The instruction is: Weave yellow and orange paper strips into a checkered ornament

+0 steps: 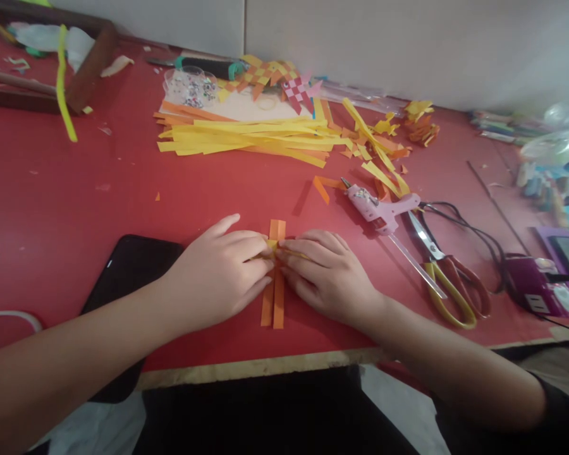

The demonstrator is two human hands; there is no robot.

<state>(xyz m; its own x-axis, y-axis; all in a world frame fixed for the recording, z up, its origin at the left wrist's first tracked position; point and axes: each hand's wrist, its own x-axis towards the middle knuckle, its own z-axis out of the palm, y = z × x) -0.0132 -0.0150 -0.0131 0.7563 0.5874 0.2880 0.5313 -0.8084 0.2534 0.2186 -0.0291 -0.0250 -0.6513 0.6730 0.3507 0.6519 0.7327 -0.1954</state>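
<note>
Two orange paper strips [278, 303] run side by side toward me on the red table, and a yellow paper strip [272, 244] crosses them near their far end. From the left, my left hand [227, 272] pinches the yellow strip at the crossing, its thumb stretched out. On the other side my right hand [325, 268] grips the same strip, its fingertips at the edge of the orange pair. Much of the yellow strip is covered by my fingers. A black phone [133, 278] lies partly under my left forearm.
Yellow strips [246, 136] lie piled at the back beside woven paper pieces [265, 74]. To the right are a pink glue gun [379, 205], scissors [436, 259] and a purple box [531, 284] with cables. A wooden tray [92, 63] stands back left.
</note>
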